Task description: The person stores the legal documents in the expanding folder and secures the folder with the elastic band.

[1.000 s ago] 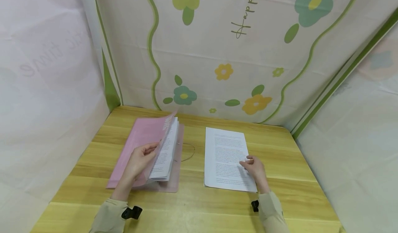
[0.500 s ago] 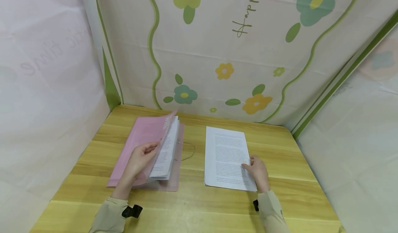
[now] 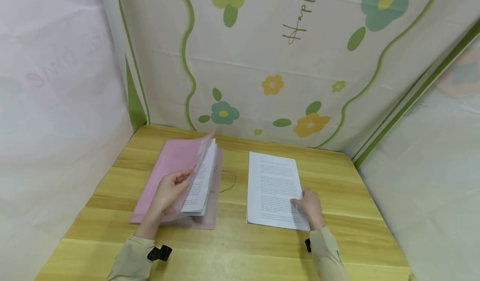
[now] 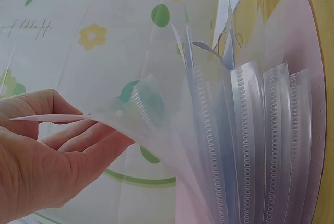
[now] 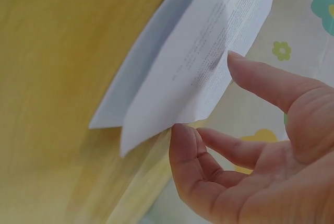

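Note:
A pink display book (image 3: 165, 168) lies at the left, its front cover partly raised. My left hand (image 3: 167, 194) pinches the free edge of that cover. Printed pages (image 3: 196, 187) show beneath it, and clear pockets (image 4: 250, 145) stand fanned out in the left wrist view. On the right lies a stack of printed paper (image 3: 275, 189). My right hand (image 3: 310, 206) is at its right edge, the thumb over the top page. In the right wrist view the fingertips (image 5: 181, 132) touch the paper's edge, with thumb and fingers spread apart.
A thin cord loop (image 3: 230, 181) sticks out from the book's right side onto the wooden table (image 3: 232, 247). Flower-printed cloth walls (image 3: 240, 64) enclose the table at the back and both sides. Black straps (image 3: 160, 253) sit on the wrists.
My right hand has moved slightly down along the paper's edge, its thumb and fingers parting. The left hand keeps its hold on the cover. The head view has shifted slightly.

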Demonstrator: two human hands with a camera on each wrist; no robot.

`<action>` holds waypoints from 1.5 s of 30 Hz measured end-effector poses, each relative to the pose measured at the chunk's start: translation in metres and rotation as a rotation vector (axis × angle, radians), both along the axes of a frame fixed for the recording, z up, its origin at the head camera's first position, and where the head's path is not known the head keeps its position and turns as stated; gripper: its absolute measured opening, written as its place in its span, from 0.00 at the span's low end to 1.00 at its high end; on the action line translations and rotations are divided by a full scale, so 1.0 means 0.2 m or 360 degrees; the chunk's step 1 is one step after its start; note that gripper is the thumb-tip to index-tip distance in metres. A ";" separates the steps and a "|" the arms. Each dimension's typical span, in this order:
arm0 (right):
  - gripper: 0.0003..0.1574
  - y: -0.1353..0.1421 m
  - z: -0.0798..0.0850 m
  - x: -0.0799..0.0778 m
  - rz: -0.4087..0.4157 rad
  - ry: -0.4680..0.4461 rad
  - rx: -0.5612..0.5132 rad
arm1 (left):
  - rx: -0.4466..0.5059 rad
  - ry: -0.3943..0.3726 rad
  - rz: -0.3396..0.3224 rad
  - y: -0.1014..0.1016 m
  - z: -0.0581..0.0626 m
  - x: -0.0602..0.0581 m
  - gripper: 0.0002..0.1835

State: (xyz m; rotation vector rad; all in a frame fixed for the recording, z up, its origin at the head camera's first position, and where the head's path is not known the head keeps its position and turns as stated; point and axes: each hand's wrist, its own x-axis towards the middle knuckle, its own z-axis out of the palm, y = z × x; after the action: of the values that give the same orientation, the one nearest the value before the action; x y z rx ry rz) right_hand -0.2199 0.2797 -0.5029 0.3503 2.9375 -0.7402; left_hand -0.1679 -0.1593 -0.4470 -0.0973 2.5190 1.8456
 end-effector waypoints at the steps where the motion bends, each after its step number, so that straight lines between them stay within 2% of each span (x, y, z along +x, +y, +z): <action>1: 0.34 0.00 0.00 0.00 -0.0001 -0.0001 0.0001 | -0.0001 -0.0002 0.0000 0.00 0.00 0.00 0.24; 10: 0.31 0.00 0.00 -0.01 -0.0016 -0.0027 0.0011 | -0.0019 -0.0001 -0.0002 0.00 0.01 0.01 0.24; 26: 0.25 0.04 0.01 -0.04 0.0003 -0.0184 -0.0042 | -0.0051 0.0010 -0.0004 0.00 0.02 0.02 0.23; 34: 0.31 0.05 0.01 -0.05 0.0010 -0.0176 -0.0104 | -0.0048 0.0007 -0.0004 0.00 0.02 0.02 0.24; 45: 0.29 0.03 0.01 -0.05 0.0037 -0.0132 -0.0083 | -0.0032 0.0003 0.0012 0.00 0.02 0.01 0.23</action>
State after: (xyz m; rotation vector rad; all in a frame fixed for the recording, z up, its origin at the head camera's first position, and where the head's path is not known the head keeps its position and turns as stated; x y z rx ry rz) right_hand -0.2297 0.2850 -0.5002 0.3332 2.8344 -0.7781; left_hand -0.1656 -0.1591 -0.4420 -0.1058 2.5421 1.8245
